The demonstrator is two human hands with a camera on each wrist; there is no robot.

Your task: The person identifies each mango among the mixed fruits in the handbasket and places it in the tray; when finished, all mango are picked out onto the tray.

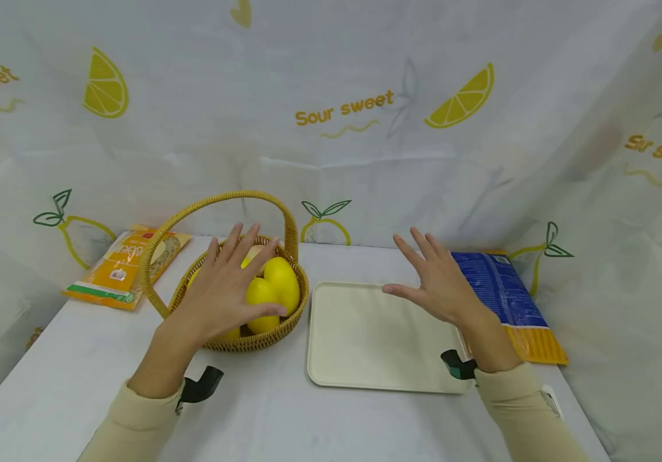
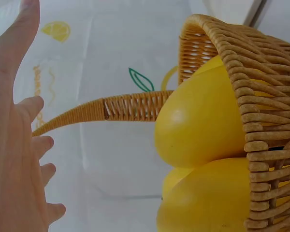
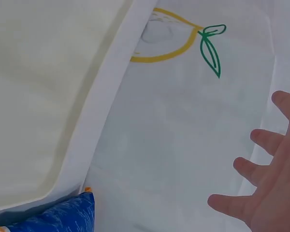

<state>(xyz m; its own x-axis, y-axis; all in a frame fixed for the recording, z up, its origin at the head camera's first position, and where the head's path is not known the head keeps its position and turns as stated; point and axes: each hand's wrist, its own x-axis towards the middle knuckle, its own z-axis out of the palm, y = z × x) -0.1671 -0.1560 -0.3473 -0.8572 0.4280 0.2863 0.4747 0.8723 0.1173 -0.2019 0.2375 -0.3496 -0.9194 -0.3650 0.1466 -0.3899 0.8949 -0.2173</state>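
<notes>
My left hand [image 1: 217, 285] is spread above a wicker basket [image 1: 250, 344], its fingers straight and holding nothing. Several yellow fruits, smooth and mango-like, fill the basket; one yellow fruit [image 1: 282, 284] shows right of the hand. In the left wrist view the hand [image 2: 14, 140] stands apart from the fruits [image 2: 200, 121] and the basket rim [image 2: 237, 77]. Over the right part of a cream tray [image 1: 365, 346] hovers my right hand [image 1: 437, 282], fingers fanned out and holding nothing. The right wrist view has that hand [image 3: 275, 179] well away from the tray [image 3: 43, 96].
An orange food packet [image 1: 125, 269] lies left of the basket, behind its tall arched handle [image 1: 192, 206]. At the right, a blue and orange bag [image 1: 504, 295] lies beside the tray, partly behind my right arm. A white printed curtain [image 1: 331, 173] backs the white table [image 1: 284, 417].
</notes>
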